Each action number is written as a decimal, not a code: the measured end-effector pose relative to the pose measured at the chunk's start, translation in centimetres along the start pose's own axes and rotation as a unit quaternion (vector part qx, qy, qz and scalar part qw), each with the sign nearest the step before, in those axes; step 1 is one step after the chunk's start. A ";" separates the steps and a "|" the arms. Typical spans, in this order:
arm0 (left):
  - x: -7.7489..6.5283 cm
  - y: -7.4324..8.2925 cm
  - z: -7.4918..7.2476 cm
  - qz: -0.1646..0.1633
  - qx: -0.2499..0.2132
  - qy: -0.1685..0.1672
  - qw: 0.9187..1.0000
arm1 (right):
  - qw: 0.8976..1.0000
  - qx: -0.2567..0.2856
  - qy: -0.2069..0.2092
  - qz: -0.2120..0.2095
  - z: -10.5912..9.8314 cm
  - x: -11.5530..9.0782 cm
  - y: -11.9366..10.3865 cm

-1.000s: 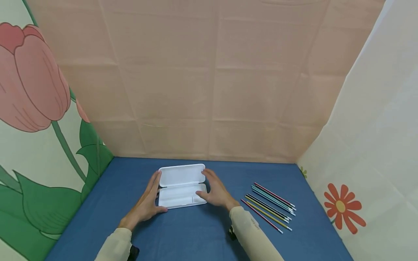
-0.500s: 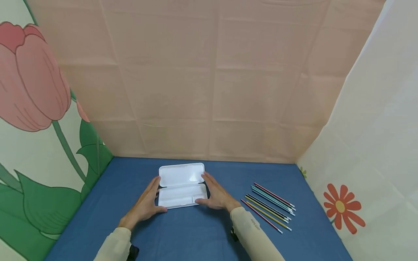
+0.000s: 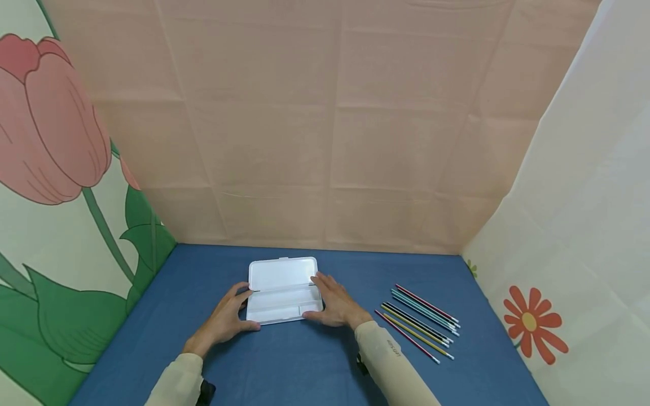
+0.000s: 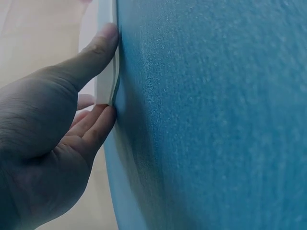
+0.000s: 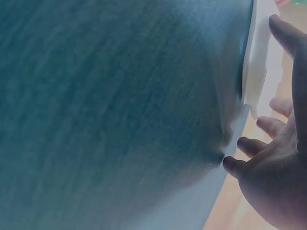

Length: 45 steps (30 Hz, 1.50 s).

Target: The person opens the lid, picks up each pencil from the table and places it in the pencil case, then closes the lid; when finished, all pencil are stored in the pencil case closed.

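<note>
An opened white pencil case [image 3: 284, 304] lies on the blue cloth, its lid [image 3: 281, 274] folded back on the far side. At its left end, my left hand [image 3: 223, 321] holds the near corner, thumb on the front side and fingers on the end, as the left wrist view shows with the hand [image 4: 62, 120] close up. My right hand [image 3: 337, 304] is at the right end, its thumb at the front corner and its fingers spread beside the lid. In the right wrist view the lower fingers [image 5: 249, 146] stand apart from the case.
Several thin pencils [image 3: 416, 324] in red, teal, black and yellow lie slantwise right of the right forearm. A beige cloth [image 3: 325, 124] hangs behind the table, with patterned cloths at both sides.
The lid has tipped farther back, and a small tab now shows on its far edge. The fingers of both hands have come down slightly along the case's ends. The pencils have not moved.
</note>
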State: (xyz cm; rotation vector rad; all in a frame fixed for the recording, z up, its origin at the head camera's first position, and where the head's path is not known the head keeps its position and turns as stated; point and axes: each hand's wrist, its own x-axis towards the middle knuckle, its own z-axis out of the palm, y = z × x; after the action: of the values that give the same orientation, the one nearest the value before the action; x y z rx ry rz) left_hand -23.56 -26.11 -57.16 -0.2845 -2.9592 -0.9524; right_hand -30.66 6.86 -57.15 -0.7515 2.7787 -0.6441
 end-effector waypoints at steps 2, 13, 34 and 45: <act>0.0 -0.1 0.0 0.006 0.004 0.001 1.000 | 1.000 -0.007 -0.002 0.002 0.0 0.1 0.0; -0.1 -0.2 -0.1 0.011 0.019 -0.016 1.000 | 0.999 -0.035 -0.002 0.008 0.4 0.4 0.1; 0.2 -0.5 0.3 -0.002 0.029 -0.021 0.999 | 1.000 -0.022 0.007 0.010 0.6 -0.1 -0.1; 0.1 -0.5 0.1 0.009 0.028 -0.022 0.999 | 1.000 -0.023 0.010 -0.019 -0.8 -1.5 0.3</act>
State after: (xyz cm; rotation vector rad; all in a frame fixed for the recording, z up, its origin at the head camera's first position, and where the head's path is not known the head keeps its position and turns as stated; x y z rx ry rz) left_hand -23.78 -26.45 -57.52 -0.3332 -3.0112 -0.8696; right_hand -29.72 8.20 -56.48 -0.8146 2.8120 -0.6004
